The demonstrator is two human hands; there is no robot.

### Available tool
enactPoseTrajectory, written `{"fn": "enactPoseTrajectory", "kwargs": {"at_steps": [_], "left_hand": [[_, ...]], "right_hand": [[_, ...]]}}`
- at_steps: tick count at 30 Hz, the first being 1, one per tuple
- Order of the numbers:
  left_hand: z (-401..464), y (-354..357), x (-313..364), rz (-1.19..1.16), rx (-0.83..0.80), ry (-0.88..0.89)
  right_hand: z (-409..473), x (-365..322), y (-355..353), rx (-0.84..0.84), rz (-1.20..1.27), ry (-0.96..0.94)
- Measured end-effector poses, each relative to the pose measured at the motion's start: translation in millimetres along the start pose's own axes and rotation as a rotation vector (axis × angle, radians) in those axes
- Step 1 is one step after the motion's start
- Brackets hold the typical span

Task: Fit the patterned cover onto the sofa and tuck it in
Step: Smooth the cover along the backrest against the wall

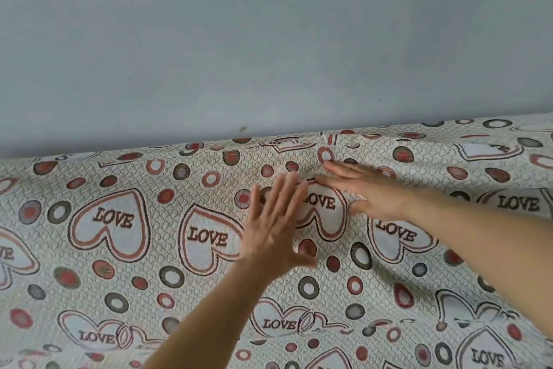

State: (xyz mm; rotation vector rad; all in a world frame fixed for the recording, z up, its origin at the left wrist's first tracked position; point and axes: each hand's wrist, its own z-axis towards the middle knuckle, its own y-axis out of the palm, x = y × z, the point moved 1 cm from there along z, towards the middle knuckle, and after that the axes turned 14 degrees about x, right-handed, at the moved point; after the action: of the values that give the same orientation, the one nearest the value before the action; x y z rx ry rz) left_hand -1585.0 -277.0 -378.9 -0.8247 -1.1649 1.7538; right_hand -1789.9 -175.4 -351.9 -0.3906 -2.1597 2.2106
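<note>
grey wall (269, 39), flat hands (273, 219) on cover (119, 264)

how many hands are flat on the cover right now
2: left hand at centre, right hand just beside it to the right, both open on the patterned cover.

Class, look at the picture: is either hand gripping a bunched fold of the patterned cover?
No. The left hand and right hand both lie flat, fingers straight, on the cover.

— That cover (125, 264), woven cloth?

— Yes, thick and matt, a raised scale-like texture between the smoother heart patches.

— And the wall (239, 39) behind it?

— Painted, flat matt grey-blue, a few small marks on it.
</note>
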Motion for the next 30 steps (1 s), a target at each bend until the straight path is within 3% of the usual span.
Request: {"fn": "enactPoseTrajectory", "kwargs": {"at_steps": [3,8,12,15,20,24,30], "left_hand": [[0.4,10.8,51.1,-0.026,-0.039,0.05],[40.0,19.5,74.4,0.069,-0.041,-0.094],[45.9,19.3,76.3,0.07,-0.074,-0.136],[43.1,19.8,80.2,0.081,-0.061,-0.149],[41.0,18.8,81.0,0.081,-0.076,-0.152],[41.0,13.5,78.3,-0.02,-0.057,-0.129],[19.0,9.1,103.0,-0.083,0.161,-0.175]], "right_hand": [[-4.1,-1.0,-2.1,0.015,0.023,-0.009],[-20.5,-9.1,-11.0,0.181,0.144,0.023],[-59.7,3.0,-11.1,0.464,-0.147,-0.009],[-92.1,33.8,-17.3,0.567,-0.359,0.015],[-97.6,42.8,-31.3,0.407,-0.322,0.01],[-79.0,65.4,-46.6,0.546,-0.193,0.177],[-60.4,81.4,-33.0,0.528,-0.143,0.281]]}}
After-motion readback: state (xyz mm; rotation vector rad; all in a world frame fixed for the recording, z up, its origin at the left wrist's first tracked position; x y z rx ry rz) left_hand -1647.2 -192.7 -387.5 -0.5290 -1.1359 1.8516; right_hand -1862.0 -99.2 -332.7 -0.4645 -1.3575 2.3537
